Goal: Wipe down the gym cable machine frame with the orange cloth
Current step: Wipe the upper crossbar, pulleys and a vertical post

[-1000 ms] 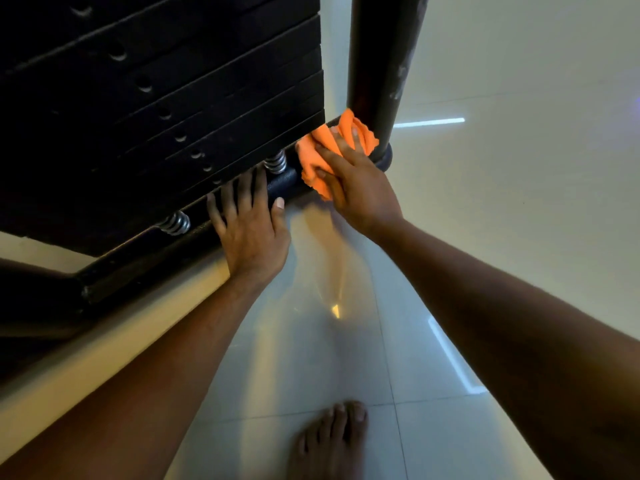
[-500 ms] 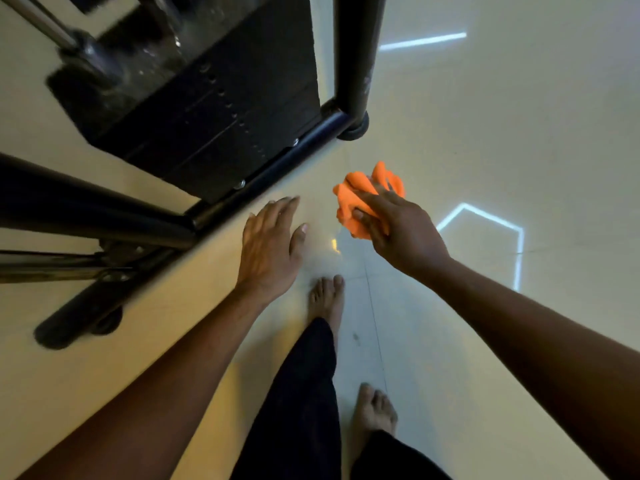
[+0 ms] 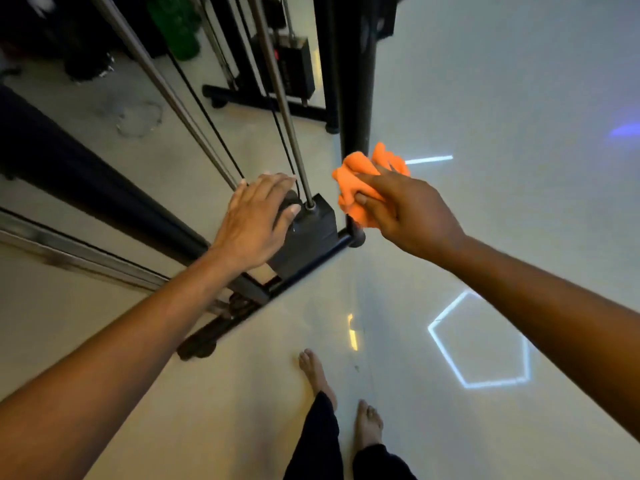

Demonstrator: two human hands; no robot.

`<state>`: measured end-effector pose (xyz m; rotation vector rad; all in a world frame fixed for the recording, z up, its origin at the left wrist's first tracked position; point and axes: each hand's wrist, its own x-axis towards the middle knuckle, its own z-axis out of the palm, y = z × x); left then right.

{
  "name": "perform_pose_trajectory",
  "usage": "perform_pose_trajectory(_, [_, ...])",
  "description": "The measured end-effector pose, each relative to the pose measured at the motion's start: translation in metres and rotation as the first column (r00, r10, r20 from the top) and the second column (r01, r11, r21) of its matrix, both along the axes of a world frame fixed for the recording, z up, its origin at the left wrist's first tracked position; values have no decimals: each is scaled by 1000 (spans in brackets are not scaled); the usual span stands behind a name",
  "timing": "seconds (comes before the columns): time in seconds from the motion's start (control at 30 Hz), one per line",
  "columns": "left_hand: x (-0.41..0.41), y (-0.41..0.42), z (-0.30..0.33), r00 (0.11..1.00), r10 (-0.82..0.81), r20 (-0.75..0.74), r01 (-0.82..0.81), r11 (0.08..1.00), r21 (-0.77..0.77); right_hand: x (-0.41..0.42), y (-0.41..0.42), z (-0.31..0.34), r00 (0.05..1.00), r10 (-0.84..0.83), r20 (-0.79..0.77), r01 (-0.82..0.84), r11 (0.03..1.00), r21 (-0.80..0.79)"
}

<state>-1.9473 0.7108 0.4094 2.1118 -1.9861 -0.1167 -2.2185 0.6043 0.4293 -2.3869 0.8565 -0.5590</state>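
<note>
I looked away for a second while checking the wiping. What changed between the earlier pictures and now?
The right hand lifted the orange cloth off the base of the black upright post; the cloth is now held higher up beside it. The left hand left the low bottom bar and now hangs open over the weight stack. The person stood up. Unchanged: the right hand's grip on the cloth.

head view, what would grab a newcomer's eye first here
The bunched orange cloth stands out, gripped in the right hand beside the black upright post at centre. Left of it, the left hand hovers open above the black weight stack and its steel guide rods. A glowing pentagon outline reflects on the pale floor, lower right.
</note>
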Motion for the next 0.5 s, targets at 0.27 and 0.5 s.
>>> perform_pose_trajectory(0.27, [79,-5,309,974,82,210,1,930,-367,74,-30,283,977,95,191,-26,942,-335])
perform_pose_trajectory(0.5, [140,28,536,900,219,378,85,761,-644,155,-24,503,889,239,392,13,840,-542])
